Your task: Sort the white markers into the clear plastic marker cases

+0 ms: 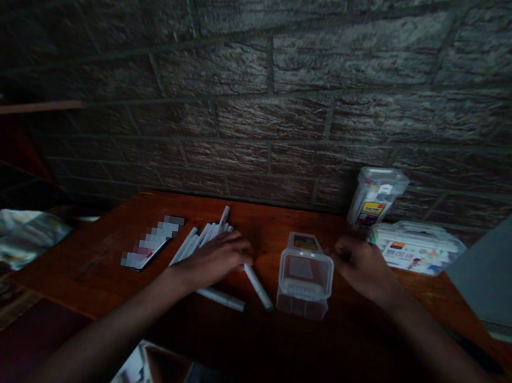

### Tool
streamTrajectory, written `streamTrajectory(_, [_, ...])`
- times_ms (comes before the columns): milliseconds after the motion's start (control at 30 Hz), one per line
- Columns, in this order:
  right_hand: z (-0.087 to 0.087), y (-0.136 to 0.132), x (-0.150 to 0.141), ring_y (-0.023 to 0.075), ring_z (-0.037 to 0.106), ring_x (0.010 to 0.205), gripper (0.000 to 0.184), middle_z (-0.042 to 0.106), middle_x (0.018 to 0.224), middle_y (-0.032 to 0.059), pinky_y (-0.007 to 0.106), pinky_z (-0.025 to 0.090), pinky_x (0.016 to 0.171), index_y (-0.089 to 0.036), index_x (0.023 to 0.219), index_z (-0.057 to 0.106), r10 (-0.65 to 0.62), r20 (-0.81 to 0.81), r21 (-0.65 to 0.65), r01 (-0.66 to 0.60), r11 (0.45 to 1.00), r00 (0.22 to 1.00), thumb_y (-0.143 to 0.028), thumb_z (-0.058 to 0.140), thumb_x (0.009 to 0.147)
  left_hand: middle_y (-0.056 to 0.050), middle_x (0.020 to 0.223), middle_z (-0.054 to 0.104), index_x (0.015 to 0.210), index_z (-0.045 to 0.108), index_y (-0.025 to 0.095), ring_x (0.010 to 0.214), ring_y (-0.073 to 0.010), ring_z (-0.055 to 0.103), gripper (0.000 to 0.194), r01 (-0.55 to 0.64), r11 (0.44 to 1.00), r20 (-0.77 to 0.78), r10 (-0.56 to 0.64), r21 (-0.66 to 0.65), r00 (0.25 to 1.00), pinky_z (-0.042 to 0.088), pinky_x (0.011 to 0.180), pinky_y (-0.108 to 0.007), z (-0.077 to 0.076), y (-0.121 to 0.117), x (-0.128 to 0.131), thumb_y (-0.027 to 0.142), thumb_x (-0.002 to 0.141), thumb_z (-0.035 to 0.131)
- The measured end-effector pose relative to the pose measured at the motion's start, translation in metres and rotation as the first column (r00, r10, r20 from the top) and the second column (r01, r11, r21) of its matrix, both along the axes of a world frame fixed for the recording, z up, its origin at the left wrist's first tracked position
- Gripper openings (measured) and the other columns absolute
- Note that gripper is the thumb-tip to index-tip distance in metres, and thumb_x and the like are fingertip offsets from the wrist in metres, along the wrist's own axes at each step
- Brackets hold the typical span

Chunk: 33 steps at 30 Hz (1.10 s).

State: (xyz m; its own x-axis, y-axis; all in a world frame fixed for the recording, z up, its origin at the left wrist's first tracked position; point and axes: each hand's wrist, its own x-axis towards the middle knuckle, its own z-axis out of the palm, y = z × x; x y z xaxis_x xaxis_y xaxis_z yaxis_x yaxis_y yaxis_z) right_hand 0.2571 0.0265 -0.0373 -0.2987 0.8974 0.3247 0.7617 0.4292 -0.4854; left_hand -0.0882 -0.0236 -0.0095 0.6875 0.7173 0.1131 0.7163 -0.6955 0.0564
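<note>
My left hand (pixel 216 258) reaches over a bunch of white markers (pixel 189 247) lying on the wooden table. Its fingers are bent down, and one white marker (pixel 259 288) slants out from the fingertips toward the right. Another marker (pixel 222 299) lies below the hand, near my wrist. Just right of these, a clear plastic case (pixel 304 286) with a label on its raised part stands open. My right hand (pixel 361 266) is closed beside that case, its fingers curled; anything inside them is hidden in the dark.
A tall clear case (pixel 374 197) with a yellow label stands by the brick wall. In front of it sits a wide printed case (pixel 417 248). A phone-like flat object (pixel 150 246), partly pixelated, lies left of the markers. An opened white box (pixel 142 374) is below the front edge.
</note>
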Motion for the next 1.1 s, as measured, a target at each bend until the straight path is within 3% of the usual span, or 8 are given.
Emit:
streamTrajectory(300, [-0.004,0.001,0.0,0.019,0.055,0.053,0.031,0.058,0.057,0.0014,0.033,0.035,0.056,-0.025,0.063,0.05,-0.008,-0.02,-0.011,0.008,1.0,1.0,-0.04,0.054,0.09,-0.008,0.113,0.075,0.113,0.074,0.024,0.11,-0.028,0.068,0.021,-0.202,0.979,0.016,0.202,0.039,0.979,0.052,0.096,-0.041,0.032,-0.018,-0.049,0.022,0.104,0.055])
streamTrajectory(533, [0.007,-0.002,0.001,0.0212,0.058,0.055,0.034,0.063,0.061,0.0042,0.034,0.038,0.058,-0.024,0.065,0.056,-0.079,-0.085,-0.004,0.079,0.997,0.993,-0.045,0.054,0.092,-0.001,0.087,0.069,0.118,0.065,0.02,0.078,-0.0184,0.066,0.031,-0.452,0.892,0.529,0.388,-0.01,0.755,0.05,0.072,-0.027,0.057,-0.024,-0.038,0.041,0.11,0.044])
streamTrajectory(633, [0.015,-0.003,0.003,0.0233,0.059,0.061,0.037,0.065,0.065,0.0062,0.035,0.039,0.06,-0.023,0.071,0.063,-0.174,-0.35,-0.098,0.149,0.984,0.92,-0.054,0.06,0.091,0.003,0.076,0.062,0.117,0.065,0.019,0.067,-0.0145,0.059,0.031,-0.338,0.94,0.702,0.27,-0.045,0.659,0.044,0.063,-0.024,0.058,-0.011,0.005,0.041,0.11,0.045])
streamTrajectory(733, [0.028,-0.007,0.005,0.0229,0.055,0.059,0.044,0.063,0.066,0.0059,0.035,0.04,0.056,-0.022,0.091,0.067,-0.211,-0.593,-0.187,0.122,0.975,0.777,-0.063,0.052,0.094,0.0,0.092,0.074,0.116,0.072,0.019,0.083,-0.0159,0.067,0.025,-0.16,0.987,0.769,0.091,0.014,0.632,0.049,0.077,-0.025,0.056,0.006,0.05,0.034,0.107,0.054])
streamTrajectory(833, [0.045,-0.018,0.005,0.0224,0.052,0.057,0.054,0.062,0.07,0.0052,0.034,0.039,0.049,-0.024,0.111,0.063,-0.141,-0.706,-0.188,0.007,0.982,0.694,-0.065,0.03,0.099,-0.003,0.111,0.08,0.117,0.075,0.02,0.101,-0.0181,0.072,0.025,-0.011,1.0,0.795,-0.008,0.018,0.606,0.053,0.091,-0.028,0.05,0.017,0.08,0.03,0.107,0.055])
streamTrajectory(900, [0.053,-0.028,0.002,0.0215,0.051,0.058,0.052,0.062,0.072,0.0055,0.033,0.038,0.048,-0.024,0.117,0.067,-0.058,-0.862,-0.173,-0.184,0.968,0.504,-0.065,0.042,0.097,-0.004,0.114,0.081,0.119,0.075,0.021,0.105,-0.0188,0.073,0.025,0.023,1.0,0.821,-0.005,-0.01,0.571,0.054,0.093,-0.029,0.042,0.019,0.089,0.03,0.107,0.056])
streamTrajectory(967, [0.057,-0.037,-0.003,0.0192,0.048,0.056,0.05,0.064,0.07,0.0044,0.031,0.035,0.047,-0.024,0.119,0.07,0.018,-0.904,-0.098,-0.248,0.964,0.428,-0.064,0.059,0.092,-0.005,0.118,0.08,0.12,0.075,0.021,0.11,-0.0201,0.073,0.025,0.019,0.999,0.849,0.026,-0.043,0.528,0.054,0.098,-0.032,0.033,0.018,0.09,0.03,0.107,0.057])
streamTrajectory(1100, [0.054,-0.045,-0.013,0.0138,0.047,0.052,0.038,0.068,0.071,0.0009,0.026,0.033,0.045,-0.026,0.118,0.074,0.064,-0.877,-0.043,-0.21,0.977,0.476,-0.049,0.078,0.087,-0.005,0.11,0.08,0.117,0.077,0.023,0.1,-0.0201,0.073,0.024,-0.009,0.993,0.877,0.11,-0.119,0.468,0.057,0.089,-0.031,0.02,0.014,0.082,0.035,0.104,0.061])
